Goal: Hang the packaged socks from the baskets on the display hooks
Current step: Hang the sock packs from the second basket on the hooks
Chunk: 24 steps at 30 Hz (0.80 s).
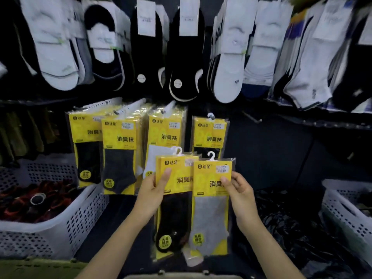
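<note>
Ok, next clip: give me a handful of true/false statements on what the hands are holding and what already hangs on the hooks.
1. The left hand holds a pack with black socks. True.
2. The right hand holds a pack with red socks. False: its pack shows grey socks.
3. Both held packs have a white plastic hanger at the top. True.
4. The hook with the rightmost hung yellow pack is as full as the others. False: it looks far thinner than the three stacks to its left.
5. The white basket at left holds yellow packs. False: it holds dark and red items.
</note>
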Tool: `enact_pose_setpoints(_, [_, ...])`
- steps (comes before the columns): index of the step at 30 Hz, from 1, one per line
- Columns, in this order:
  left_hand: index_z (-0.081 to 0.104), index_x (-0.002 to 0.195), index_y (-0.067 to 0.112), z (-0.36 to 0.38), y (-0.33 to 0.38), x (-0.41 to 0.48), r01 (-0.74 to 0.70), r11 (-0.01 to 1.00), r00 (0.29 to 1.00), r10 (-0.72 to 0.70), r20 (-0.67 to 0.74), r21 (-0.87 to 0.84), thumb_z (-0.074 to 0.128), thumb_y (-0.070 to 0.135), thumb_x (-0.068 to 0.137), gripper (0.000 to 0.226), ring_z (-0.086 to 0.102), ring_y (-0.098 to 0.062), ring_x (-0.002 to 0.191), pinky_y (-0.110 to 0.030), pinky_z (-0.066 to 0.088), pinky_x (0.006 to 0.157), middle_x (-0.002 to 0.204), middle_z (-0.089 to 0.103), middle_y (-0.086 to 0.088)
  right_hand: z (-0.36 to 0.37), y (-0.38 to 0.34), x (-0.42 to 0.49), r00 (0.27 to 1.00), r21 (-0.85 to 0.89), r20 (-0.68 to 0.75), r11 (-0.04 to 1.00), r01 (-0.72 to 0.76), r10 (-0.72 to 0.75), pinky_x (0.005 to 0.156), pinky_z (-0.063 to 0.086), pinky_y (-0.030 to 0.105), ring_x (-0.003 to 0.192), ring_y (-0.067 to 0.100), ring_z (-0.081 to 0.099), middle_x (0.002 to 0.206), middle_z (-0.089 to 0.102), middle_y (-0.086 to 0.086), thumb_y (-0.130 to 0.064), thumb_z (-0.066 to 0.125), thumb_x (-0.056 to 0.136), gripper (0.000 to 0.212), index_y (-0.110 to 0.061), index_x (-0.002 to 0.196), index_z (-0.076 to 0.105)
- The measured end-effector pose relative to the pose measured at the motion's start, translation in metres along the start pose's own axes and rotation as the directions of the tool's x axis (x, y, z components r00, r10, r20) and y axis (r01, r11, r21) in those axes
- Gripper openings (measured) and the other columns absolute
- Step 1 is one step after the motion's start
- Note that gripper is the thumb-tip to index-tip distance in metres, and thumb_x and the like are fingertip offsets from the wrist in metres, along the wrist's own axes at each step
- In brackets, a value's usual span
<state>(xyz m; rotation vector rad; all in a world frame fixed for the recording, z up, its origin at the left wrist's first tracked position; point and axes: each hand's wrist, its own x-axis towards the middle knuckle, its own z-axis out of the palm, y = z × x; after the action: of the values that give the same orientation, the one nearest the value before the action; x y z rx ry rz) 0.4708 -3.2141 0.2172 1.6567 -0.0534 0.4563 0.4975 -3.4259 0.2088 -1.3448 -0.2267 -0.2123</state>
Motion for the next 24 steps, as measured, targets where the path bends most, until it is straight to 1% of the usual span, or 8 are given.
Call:
enact_pose_setpoints(2, [0.067,0.087,0.014,-0.01,0.008,0.014,-0.051,0.996,0.995,0.056,-0.08,0.07,0.047,0.049,0.087,0.039,0.061,-0.001,0.055,-0.012,0.046,0.052,0.056,0.063,0.011,-0.003,-0.013,0.019,0.997,-0.018,-0.066,0.999,0.033,-0.034,0.073,0.057,0.024,0.087,0.012,0.071,0.096,0.075,-0.001,-0.017,0.059,0.091,0.012,-0.016,0.102,0.064])
enact_pose_setpoints(3, [0.064,0.082,0.007,-0.016,0.013,0.02,-0.065,0.993,0.99,0.076,-0.116,0.096,0.047,0.048,0.089,0.045,0.052,-0.01,0.047,-0.023,0.042,0.05,0.049,0.052,0.0,-0.003,-0.019,0.029,0.994,-0.024,-0.097,0.999,0.048,-0.05,0.074,0.057,0.025,0.087,0.011,0.071,0.095,0.075,-0.001,-0.017,0.059,0.092,0.011,-0.017,0.102,0.064])
enact_pose_setpoints(5, [0.048,0.058,0.013,-0.025,0.021,0.031,-0.093,0.987,0.975,0.116,-0.191,0.128,0.047,0.051,0.087,0.048,0.033,-0.008,0.036,-0.016,0.028,0.039,0.038,0.032,0.004,-0.002,-0.031,0.049,0.988,-0.023,-0.138,0.998,0.065,-0.067,0.068,0.057,0.021,0.083,0.008,0.071,0.093,0.075,-0.001,-0.017,0.058,0.093,0.008,-0.019,0.099,0.063])
enact_pose_setpoints(7, [0.028,0.055,0.02,-0.032,0.03,0.04,-0.109,0.982,0.964,0.141,-0.226,0.152,0.047,0.055,0.084,0.049,0.025,-0.005,0.035,-0.012,0.022,0.038,0.037,0.025,0.009,0.003,-0.04,0.067,0.986,-0.024,-0.15,0.997,0.07,-0.072,0.062,0.055,0.017,0.078,0.006,0.071,0.091,0.074,-0.002,-0.015,0.058,0.093,0.007,-0.019,0.097,0.062])
enact_pose_setpoints(13, [0.022,0.055,0.019,-0.041,0.036,0.053,-0.114,0.98,0.953,0.154,-0.261,0.163,0.047,0.059,0.08,0.053,0.021,-0.005,0.032,-0.012,0.019,0.035,0.035,0.02,0.01,0.022,-0.039,0.102,0.992,-0.12,-0.083,0.989,0.083,-0.093,0.075,0.057,0.029,0.086,0.013,0.07,0.094,0.073,-0.001,-0.014,0.058,0.093,0.007,-0.02,0.096,0.061])
enact_pose_setpoints(17, [0.021,0.054,0.02,-0.04,0.039,0.051,-0.107,0.982,0.957,0.143,-0.252,0.153,0.047,0.057,0.082,0.053,0.021,-0.004,0.032,-0.012,0.019,0.036,0.035,0.02,0.009,0.032,-0.028,0.115,0.99,-0.084,-0.125,0.995,0.056,-0.067,0.068,0.057,0.026,0.08,0.012,0.07,0.093,0.072,0.003,-0.013,0.059,0.093,0.006,-0.019,0.093,0.061])
enact_pose_setpoints(20, [0.022,0.055,0.019,-0.038,0.039,0.05,-0.095,0.982,0.96,0.133,-0.246,0.162,0.047,0.057,0.082,0.053,0.021,-0.005,0.033,-0.014,0.02,0.037,0.037,0.02,0.01,0.035,-0.019,0.125,0.979,-0.087,-0.204,0.996,0.01,-0.028,0.068,0.058,0.026,0.08,0.012,0.07,0.094,0.072,0.007,-0.017,0.065,0.089,0.004,-0.018,0.092,0.062])
enact_pose_setpoints(24, [0.023,0.051,0.022,-0.034,0.038,0.048,-0.099,0.987,0.965,0.127,-0.231,0.129,0.048,0.056,0.082,0.052,0.021,-0.005,0.032,-0.013,0.021,0.036,0.036,0.02,0.009,0.03,-0.011,0.128,0.907,-0.223,-0.42,0.97,-0.1,-0.003,0.079,0.052,0.032,0.086,0.017,0.063,0.099,0.067,0.007,-0.022,0.074,0.081,0.023,-0.012,0.096,0.06])
